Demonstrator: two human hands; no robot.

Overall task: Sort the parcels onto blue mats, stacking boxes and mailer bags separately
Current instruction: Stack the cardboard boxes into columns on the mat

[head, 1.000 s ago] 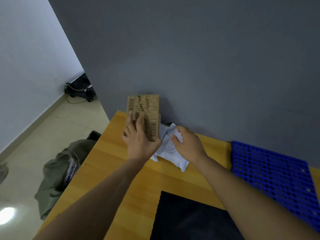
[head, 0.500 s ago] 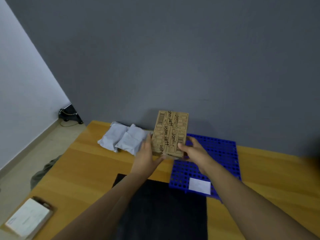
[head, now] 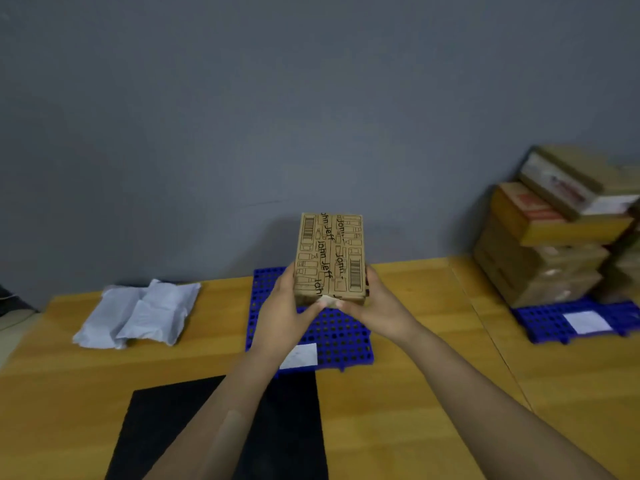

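A brown printed cardboard box with barcodes is held up in the air, its face tilted toward me. My left hand grips its left side and my right hand grips its right side. Directly beneath lies a blue perforated mat bearing a white label. Two pale grey mailer bags lie side by side on the wooden table at the left. At the far right a stack of several cardboard boxes stands on a second blue mat.
The wooden table runs across the view against a grey wall. A black mat lies at the near edge under my left forearm. The second blue mat carries a white label.
The box was lifted from the left end of the table, beside the mailer bags, and carried rightward over the blue mat. My right hand joined the grip. The view swung right, revealing the box stack.
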